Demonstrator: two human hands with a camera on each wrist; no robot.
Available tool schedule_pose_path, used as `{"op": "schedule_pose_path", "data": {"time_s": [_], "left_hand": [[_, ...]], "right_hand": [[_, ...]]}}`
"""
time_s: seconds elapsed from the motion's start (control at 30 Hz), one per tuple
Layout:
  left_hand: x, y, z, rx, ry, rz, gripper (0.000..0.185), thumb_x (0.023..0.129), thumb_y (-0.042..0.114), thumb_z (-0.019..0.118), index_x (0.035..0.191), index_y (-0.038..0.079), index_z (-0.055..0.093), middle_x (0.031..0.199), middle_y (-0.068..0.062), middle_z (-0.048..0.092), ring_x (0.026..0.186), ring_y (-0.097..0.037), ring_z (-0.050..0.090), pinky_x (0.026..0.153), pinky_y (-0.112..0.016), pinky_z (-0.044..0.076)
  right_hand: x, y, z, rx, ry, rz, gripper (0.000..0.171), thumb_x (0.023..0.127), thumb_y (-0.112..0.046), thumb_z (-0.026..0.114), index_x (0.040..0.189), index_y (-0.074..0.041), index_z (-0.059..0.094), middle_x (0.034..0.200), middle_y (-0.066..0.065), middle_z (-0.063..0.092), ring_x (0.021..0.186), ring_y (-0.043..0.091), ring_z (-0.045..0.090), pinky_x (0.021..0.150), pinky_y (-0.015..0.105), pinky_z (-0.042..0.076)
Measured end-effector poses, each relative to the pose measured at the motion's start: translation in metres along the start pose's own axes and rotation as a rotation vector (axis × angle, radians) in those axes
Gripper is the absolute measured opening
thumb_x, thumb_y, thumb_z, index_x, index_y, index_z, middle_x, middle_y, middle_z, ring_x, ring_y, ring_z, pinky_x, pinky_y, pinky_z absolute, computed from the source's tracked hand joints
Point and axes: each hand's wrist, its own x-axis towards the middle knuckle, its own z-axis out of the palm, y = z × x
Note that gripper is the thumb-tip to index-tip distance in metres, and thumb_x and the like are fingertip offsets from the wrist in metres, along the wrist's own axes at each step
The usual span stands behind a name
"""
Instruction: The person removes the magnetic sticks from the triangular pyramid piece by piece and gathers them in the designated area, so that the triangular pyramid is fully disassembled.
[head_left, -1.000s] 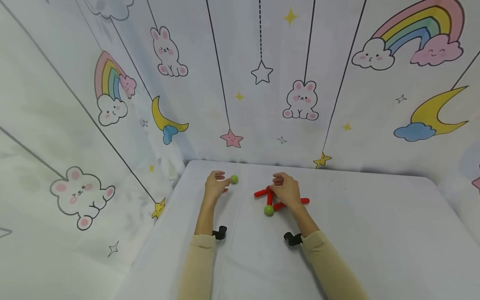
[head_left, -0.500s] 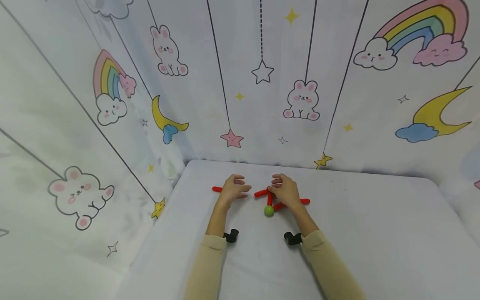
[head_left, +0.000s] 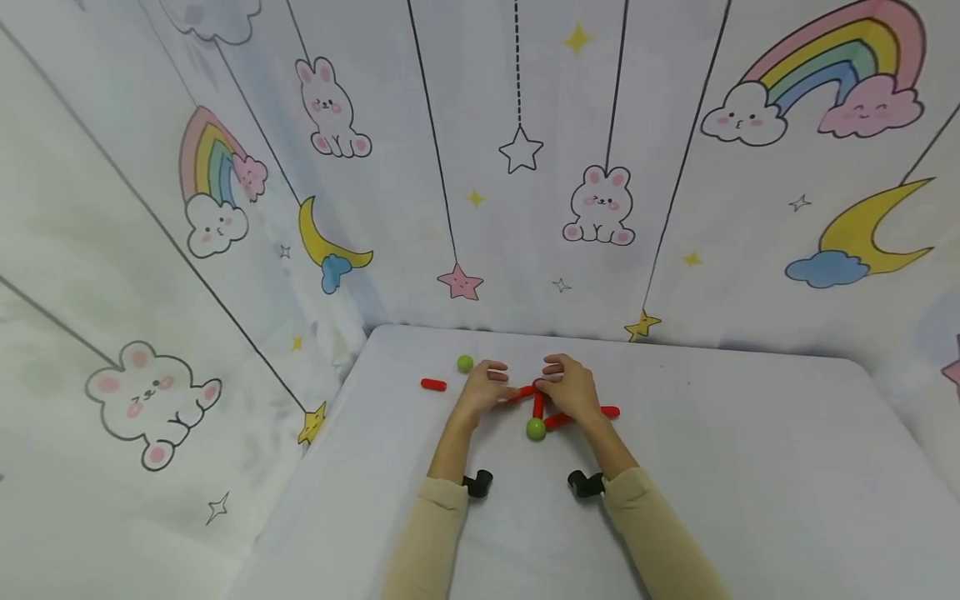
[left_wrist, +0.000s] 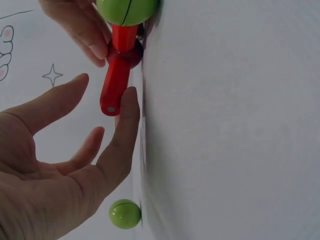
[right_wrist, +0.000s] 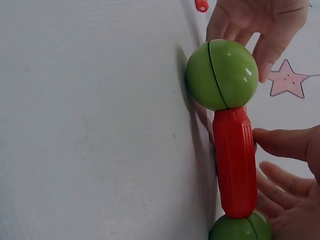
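Red rods and green balls form a connected toy structure on the white table. A dark red ball (left_wrist: 125,54) joins two rods; one red rod (left_wrist: 115,85) points toward my left hand (head_left: 483,393). That hand's finger lies against this rod's end, and its thumb stands a little apart. My right hand (head_left: 572,392) holds the structure at the dark red ball, other fingers loosely bent. Below it, a green ball (right_wrist: 222,75) ends a ribbed red rod (right_wrist: 235,162), with another green ball (right_wrist: 242,231) at its other end. My right wrist partly hides this side from above.
A loose green ball (head_left: 465,363) and a loose red rod (head_left: 433,384) lie left of my left hand. Another red rod (head_left: 611,412) sticks out right of my right wrist. Behind the white table (head_left: 720,475) hangs a curtain (head_left: 405,208) with cartoon prints.
My left hand has moved right, from beside the loose green ball to the rod's end. The loose ball and loose rod now show fully. My right hand stays at the structure.
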Motion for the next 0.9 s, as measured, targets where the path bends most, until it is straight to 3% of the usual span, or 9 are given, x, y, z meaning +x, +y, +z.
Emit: {"op": "schedule_pose_path", "data": {"time_s": [0.2,0.67,0.9], "left_hand": [[0.0023,-0.0021,0.0050,-0.007,0.001,0.002,0.055,0.087,0.003,0.081,0.137,-0.001,0.057,0.130,-0.022,0.065,0.111,-0.030,0.065,0.089,-0.037,0.059],[-0.0005,-0.0036,0.0009,-0.028,-0.010,0.019,0.062,0.081,-0.002,0.084,0.137,-0.001,0.057,0.128,-0.023,0.067,0.105,-0.031,0.069,0.091,-0.041,0.060],[-0.0004,-0.0033,-0.0010,0.008,0.037,0.007,0.065,0.081,0.002,0.087,0.139,0.002,0.057,0.126,-0.018,0.069,0.107,-0.029,0.068,0.093,-0.042,0.059]], "right_hand": [[-0.0003,0.0000,0.0024,-0.019,0.004,-0.008,0.053,0.092,-0.016,0.081,0.139,-0.003,0.061,0.123,0.016,0.073,0.110,0.032,0.072,0.091,0.046,0.061],[-0.0030,-0.0032,0.0034,-0.061,0.049,-0.009,0.051,0.088,-0.015,0.084,0.134,-0.007,0.066,0.122,0.013,0.073,0.099,0.029,0.073,0.087,0.047,0.060],[-0.0037,-0.0027,0.0041,-0.057,0.044,-0.012,0.050,0.089,-0.014,0.083,0.135,-0.007,0.065,0.122,0.014,0.073,0.098,0.029,0.073,0.086,0.046,0.061]]}}
